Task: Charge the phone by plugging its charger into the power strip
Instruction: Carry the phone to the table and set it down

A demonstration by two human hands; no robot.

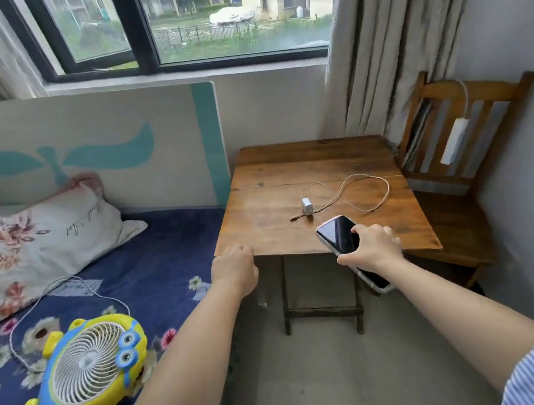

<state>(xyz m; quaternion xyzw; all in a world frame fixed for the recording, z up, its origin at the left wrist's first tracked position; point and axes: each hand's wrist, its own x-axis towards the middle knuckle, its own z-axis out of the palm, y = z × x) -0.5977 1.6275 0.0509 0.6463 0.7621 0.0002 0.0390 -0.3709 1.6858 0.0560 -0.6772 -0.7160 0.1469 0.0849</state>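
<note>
My right hand (371,246) grips a black-screened phone (338,235) over the front edge of a small wooden table (268,195); the phone's lower end sticks out past my wrist. A white charger block (307,205) lies on the table with its pale cable (365,187) looped to the right. A white power strip (456,141) hangs on the back of a wooden chair (471,95) at the right. My left hand (234,269) rests at the table's front left corner, fingers curled on the edge.
A bed with a navy floral sheet (150,265), a floral pillow (30,248) and a yellow and blue fan (86,368) with its cord fills the left. A window (196,15) and curtain (390,38) are behind. Bare floor (319,378) lies below the table.
</note>
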